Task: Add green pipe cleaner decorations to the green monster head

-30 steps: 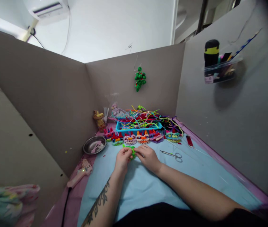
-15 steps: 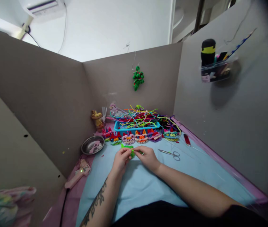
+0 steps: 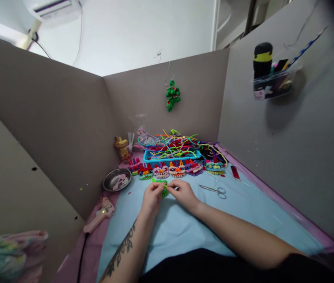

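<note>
My left hand (image 3: 152, 197) and my right hand (image 3: 182, 193) meet over the light blue mat (image 3: 184, 232), both pinched on a small green pipe-cleaner piece (image 3: 162, 187). My fingers cover most of it. Just beyond my hands stands a row of finished colourful pipe-cleaner figures (image 3: 176, 169). Behind them a blue tray (image 3: 171, 156) overflows with loose pipe cleaners in many colours.
Scissors (image 3: 215, 190) lie right of my hands. A metal bowl (image 3: 117, 179) and a pink glue gun (image 3: 98, 217) sit at the left. A small yellow jar (image 3: 122, 147) stands in the corner. Grey partition walls enclose the desk; a green ornament (image 3: 172, 95) hangs on the back one.
My hands keep working the green piece in the same spot, with only small finger shifts. The view has shifted slightly.
</note>
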The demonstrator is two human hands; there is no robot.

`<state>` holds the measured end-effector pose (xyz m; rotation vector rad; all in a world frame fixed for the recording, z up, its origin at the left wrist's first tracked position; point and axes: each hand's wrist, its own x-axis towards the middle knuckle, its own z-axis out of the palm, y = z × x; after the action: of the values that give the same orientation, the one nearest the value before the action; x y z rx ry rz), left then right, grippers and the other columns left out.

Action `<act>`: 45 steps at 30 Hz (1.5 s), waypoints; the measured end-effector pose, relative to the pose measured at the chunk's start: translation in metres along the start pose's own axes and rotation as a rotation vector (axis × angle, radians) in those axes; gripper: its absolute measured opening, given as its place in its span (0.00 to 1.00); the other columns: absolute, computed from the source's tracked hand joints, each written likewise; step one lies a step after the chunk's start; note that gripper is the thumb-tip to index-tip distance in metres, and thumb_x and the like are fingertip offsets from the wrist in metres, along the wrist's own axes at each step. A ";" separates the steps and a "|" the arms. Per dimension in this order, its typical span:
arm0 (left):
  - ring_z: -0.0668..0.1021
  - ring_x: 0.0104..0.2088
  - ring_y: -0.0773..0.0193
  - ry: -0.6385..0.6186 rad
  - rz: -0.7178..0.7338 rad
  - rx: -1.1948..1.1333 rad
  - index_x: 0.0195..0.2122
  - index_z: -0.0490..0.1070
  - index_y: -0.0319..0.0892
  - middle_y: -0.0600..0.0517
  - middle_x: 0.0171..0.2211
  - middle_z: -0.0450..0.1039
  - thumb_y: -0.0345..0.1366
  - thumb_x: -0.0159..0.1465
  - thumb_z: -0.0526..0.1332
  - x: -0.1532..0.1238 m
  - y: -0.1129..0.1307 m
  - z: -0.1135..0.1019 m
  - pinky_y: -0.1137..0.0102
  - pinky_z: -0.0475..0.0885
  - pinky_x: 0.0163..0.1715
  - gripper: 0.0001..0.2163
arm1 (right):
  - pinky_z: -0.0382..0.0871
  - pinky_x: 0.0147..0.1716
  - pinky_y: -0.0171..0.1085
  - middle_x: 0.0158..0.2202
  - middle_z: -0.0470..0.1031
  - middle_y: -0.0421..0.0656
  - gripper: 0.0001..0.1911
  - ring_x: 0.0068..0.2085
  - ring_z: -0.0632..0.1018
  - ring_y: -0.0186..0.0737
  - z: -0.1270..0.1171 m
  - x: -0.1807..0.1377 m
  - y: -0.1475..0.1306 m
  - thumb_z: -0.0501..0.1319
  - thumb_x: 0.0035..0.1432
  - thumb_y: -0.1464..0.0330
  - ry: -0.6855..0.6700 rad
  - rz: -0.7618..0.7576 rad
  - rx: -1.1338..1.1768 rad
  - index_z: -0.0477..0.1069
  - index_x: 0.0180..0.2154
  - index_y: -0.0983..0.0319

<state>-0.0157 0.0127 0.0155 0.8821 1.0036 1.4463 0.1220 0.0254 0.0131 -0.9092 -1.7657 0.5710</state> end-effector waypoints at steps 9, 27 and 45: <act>0.58 0.14 0.75 -0.016 0.095 0.210 0.25 0.72 0.36 0.59 0.11 0.59 0.43 0.48 0.66 -0.001 0.002 -0.003 0.77 0.50 0.16 0.13 | 0.63 0.23 0.29 0.22 0.68 0.38 0.07 0.25 0.70 0.32 -0.003 0.006 0.008 0.57 0.52 0.68 -0.146 0.187 0.193 0.68 0.25 0.64; 0.67 0.23 0.67 -0.212 0.428 0.698 0.31 0.74 0.41 0.52 0.25 0.71 0.36 0.55 0.60 -0.003 -0.004 -0.003 0.74 0.59 0.25 0.06 | 0.53 0.21 0.28 0.17 0.64 0.35 0.06 0.22 0.64 0.30 -0.029 0.016 0.015 0.56 0.47 0.74 -0.379 0.073 -0.131 0.66 0.20 0.64; 0.65 0.23 0.68 -0.158 0.408 0.794 0.23 0.68 0.38 0.54 0.21 0.65 0.37 0.56 0.57 -0.004 -0.003 -0.001 0.74 0.59 0.25 0.09 | 0.61 0.28 0.31 0.23 0.72 0.40 0.05 0.27 0.70 0.34 -0.029 0.018 0.005 0.59 0.47 0.71 -0.252 0.153 -0.014 0.72 0.23 0.66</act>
<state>-0.0148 0.0088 0.0125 1.8304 1.3516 1.2633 0.1473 0.0420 0.0304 -1.0235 -1.9362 0.8016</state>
